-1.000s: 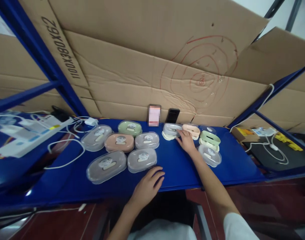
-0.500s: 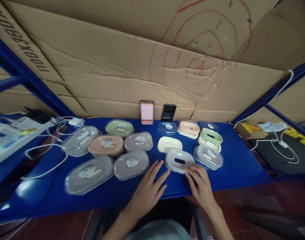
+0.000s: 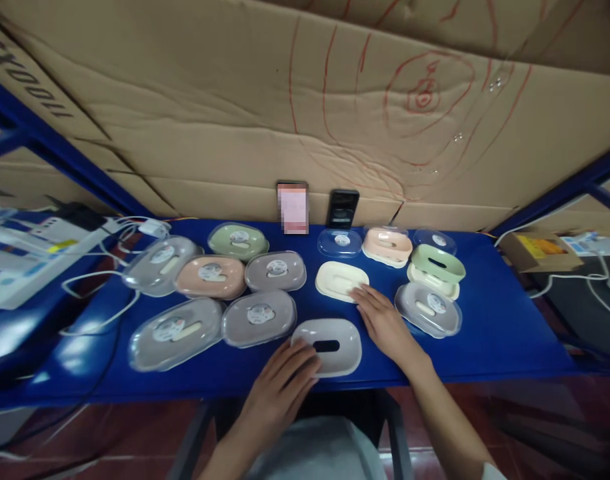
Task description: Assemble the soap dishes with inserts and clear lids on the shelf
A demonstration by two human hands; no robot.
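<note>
A grey soap dish [image 3: 352, 340] with a dark oval slot lies near the table's front edge. My left hand [image 3: 285, 380] is closed around its left end, fingers over the rim. Behind it lies a shallow cream tray [image 3: 335, 280]. My right hand [image 3: 382, 323] has its fingertips closed on the tray's right front edge; the thumb is mostly hidden. To the right are a green soap dish [image 3: 452, 265] resting on a cream tray [image 3: 435, 283] and a grey soap dish under a clear lid [image 3: 427, 310].
Several lidded soap dishes in grey, pink and green [image 3: 239, 240] stand at left. A peach soap dish [image 3: 387, 248] and clear lids [image 3: 339, 243] lie at the back. Two phones [image 3: 343, 208] lean on the cardboard wall [image 3: 199, 120]. White cables [image 3: 99, 327] run along the left.
The grey soap dish has moved left and toward me, with my left hand now on its end. My right hand has left it and reached the cream tray. The view has tilted slightly.
</note>
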